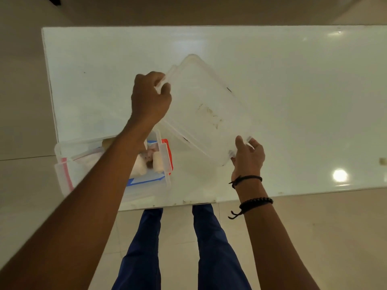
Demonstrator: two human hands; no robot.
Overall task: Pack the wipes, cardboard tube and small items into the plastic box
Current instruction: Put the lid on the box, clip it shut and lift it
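Note:
A clear plastic lid [206, 107] hangs tilted above the white table, held at two corners. My left hand [149, 99] grips its far left corner and my right hand [248, 156] grips its near right corner. Below my left forearm the clear plastic box [164, 164] stands open at the table's near left corner. Inside it lie a blue-edged wipes pack [144, 180], pale rolled items [157, 164] and a zip bag with a pink seal [68, 174]. The end of a cardboard tube [106, 143] shows at the box's far side. My forearm hides much of the box's contents.
The glossy white table [293, 80] stretches far and to the right, with ceiling-light reflections. Its near edge runs just past the box. A small brownish scrap [382, 160] lies at the far right. My legs in blue trousers stand on the tiled floor below.

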